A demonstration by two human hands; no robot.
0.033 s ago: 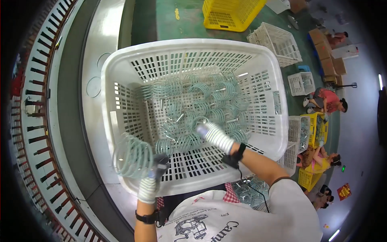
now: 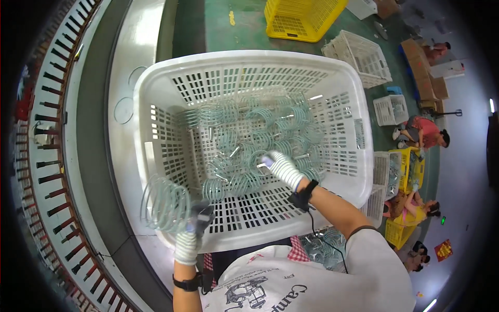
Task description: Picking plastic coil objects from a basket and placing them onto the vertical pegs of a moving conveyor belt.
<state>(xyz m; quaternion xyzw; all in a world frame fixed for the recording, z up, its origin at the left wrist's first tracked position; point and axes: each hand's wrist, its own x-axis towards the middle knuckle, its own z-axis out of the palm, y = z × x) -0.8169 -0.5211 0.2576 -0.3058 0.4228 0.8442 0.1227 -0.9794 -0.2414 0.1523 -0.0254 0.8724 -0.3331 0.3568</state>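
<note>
A large white plastic basket point(image 2: 249, 56) stands before me, with many pale green wire rings point(image 2: 223, 138) in loose bundles on its bottom; some carry short silvery pieces. At the basket's near left corner, my left hand point(image 2: 189, 240), in a striped glove with dark fingertips, is closed on a bundle of rings point(image 2: 165, 204), held above the rim. My right hand point(image 2: 283, 169), gloved alike, reaches into the middle of the basket, its fingers pinched at one ring point(image 2: 253, 160) among the others. Both wrists wear black straps.
Two single rings point(image 2: 123, 110) lie on the metal surface left of the basket. Beyond it runs a rack with dark pegs point(image 2: 49, 178). A yellow crate point(image 2: 296, 36) and white crates point(image 2: 364, 57) stand on the green floor. People point(image 2: 423, 130) sit by crates at right.
My left hand with its bundle has shifted slightly left and down. The right hand has moved a little up and right, still among the rings. The whole view has shifted slightly.
</note>
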